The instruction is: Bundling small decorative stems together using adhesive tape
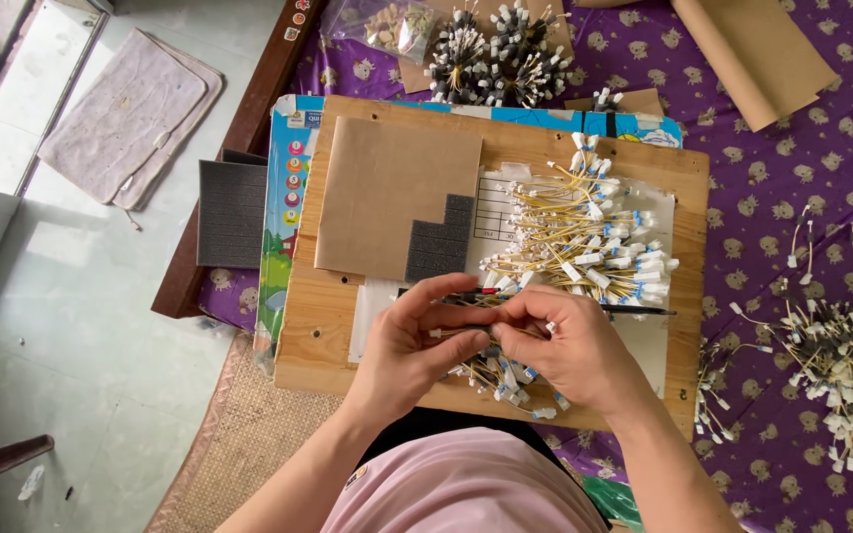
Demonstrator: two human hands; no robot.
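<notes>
L hand (409, 341) and R hand (567, 345) meet over the front edge of the wooden board (348, 341), fingertips nearly touching. L fingers (446, 296) curled in, thumb and forefinger pinched shut on a thin yellow wire piece (443, 333) w/ a small white end; the other fingers are folded loosely underneath. R fingers (515, 314) also closed, tips pinching the same wire piece at its other end, just beside the L thumb. Neither hand is spread open; both are tight on the small part, which sits between the two hands, just above the board.

Under the hands lies a small bunch of the same wires (505, 380) on the board, some poking out below the R palm. A thin black-and-red pen or rod (634, 311) lies across the board behind the R hand; whether the fingers touch it can't be told. Further back on the board is a big loose pile of yellow wires w/ white and blue ends (584, 242), on a printed sheet (491, 207). Left of that are a brown cardboard piece (382, 192) and a dark grey foam block (438, 247).

Off the board: bundles of black-and-white parts (501, 54) at the top and more white-tipped wires (831, 370) on the purple patterned cloth (821, 158) to the right. Another foam slab (231, 214) sits at the board's left.
</notes>
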